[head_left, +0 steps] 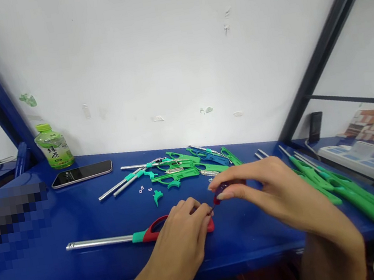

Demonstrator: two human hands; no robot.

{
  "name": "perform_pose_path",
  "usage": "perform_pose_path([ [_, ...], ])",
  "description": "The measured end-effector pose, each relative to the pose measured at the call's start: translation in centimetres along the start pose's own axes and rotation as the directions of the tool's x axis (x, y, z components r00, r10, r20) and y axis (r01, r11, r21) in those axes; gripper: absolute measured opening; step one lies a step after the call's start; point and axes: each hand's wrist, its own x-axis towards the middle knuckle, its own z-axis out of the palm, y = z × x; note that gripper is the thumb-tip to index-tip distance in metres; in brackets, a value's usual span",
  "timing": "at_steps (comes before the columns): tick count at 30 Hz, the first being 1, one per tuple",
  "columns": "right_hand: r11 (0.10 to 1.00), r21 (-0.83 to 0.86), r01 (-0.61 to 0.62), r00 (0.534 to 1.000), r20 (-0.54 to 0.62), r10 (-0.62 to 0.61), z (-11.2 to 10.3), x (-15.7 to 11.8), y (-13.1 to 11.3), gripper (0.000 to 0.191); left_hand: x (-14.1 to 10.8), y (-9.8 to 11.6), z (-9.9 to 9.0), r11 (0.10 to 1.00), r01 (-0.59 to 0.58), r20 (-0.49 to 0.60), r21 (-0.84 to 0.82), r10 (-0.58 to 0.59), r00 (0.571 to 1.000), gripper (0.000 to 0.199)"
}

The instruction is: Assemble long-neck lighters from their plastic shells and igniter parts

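A red lighter [148,233] with a teal collar and a long silver tube lies on the blue table, its tube pointing left. My left hand [183,230] is closed over its red handle and covers much of it. Above the handle's right end, my right hand [251,186] pinches a small screwdriver [216,198] with a dark red grip. The thin shaft slants down to the handle beside my left fingertips; where its tip meets the handle is hidden. Behind my hands lie green lighter shells [178,175], a blue shell [213,156] and a small teal trigger [157,196].
A phone [82,173] and a green drink bottle [54,148] stand at the back left of the table [34,277]. Several green lighters [355,194] lie at the right, near a dark rack post [323,38]. Tiny pale parts [141,189] lie behind my left hand.
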Motion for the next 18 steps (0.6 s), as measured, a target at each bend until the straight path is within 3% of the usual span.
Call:
perform_pose_path([
  [2,0.998,-0.035,-0.051,0.997,-0.061,0.049,0.4,0.3,-0.1,0.012,0.0,-0.1,0.0,1.0,-0.002,-0.005,0.001,0.002,1.0,0.027],
  [7,0.971,-0.22,-0.095,0.972,-0.229,0.043,1.4,1.0,0.1,0.049,0.0,-0.1,0.2,1.0,0.018,-0.032,-0.006,-0.018,0.999,0.024],
  [16,0.974,-0.213,-0.078,0.981,-0.192,0.037,1.5,1.1,0.1,0.052,0.0,-0.6,0.3,0.999,-0.029,-0.064,-0.038,0.026,0.998,0.023],
  [18,0.98,-0.186,-0.077,0.981,-0.187,0.042,1.3,0.9,0.1,0.038,0.1,-0.7,0.4,0.999,-0.03,-0.062,-0.04,0.028,0.998,0.026],
])
